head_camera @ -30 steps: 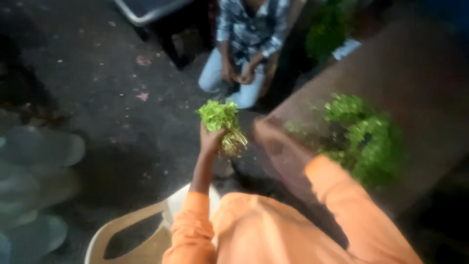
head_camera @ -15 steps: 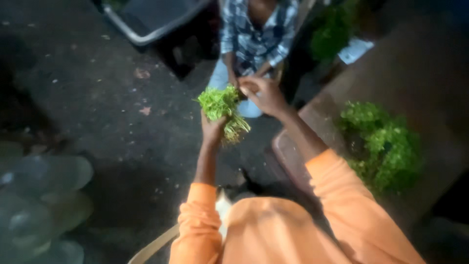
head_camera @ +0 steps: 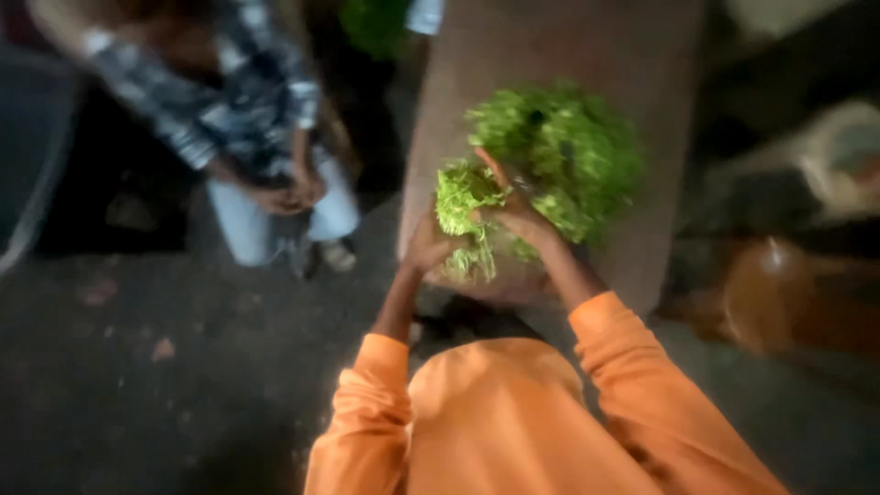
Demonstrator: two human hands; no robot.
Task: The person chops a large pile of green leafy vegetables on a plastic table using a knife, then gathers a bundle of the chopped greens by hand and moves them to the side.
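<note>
Left hand (head_camera: 423,249) is gripping a small bunch of leafy greens (head_camera: 463,197) by its stems, fingers closed around them, while the right hand (head_camera: 518,209) is pressing against the bunch's right side, fingers curled on the leaves; how tightly is too blurred to tell. Compared with half a second ago, both hands are now working over the near edge of the brown surface (head_camera: 550,46) rather than out above the dark floor (head_camera: 137,385), so the bunch is now sitting just beside the big heap of loose greens (head_camera: 573,151) on that surface. This suggests the bunch is being brought back to the heap for sorting or adding stems. No package, label or sign is showing clearly; a pale blurred container (head_camera: 825,156) is sitting at the far right. Another person (head_camera: 247,137), in a patterned shirt, is sitting at the far left.
</note>
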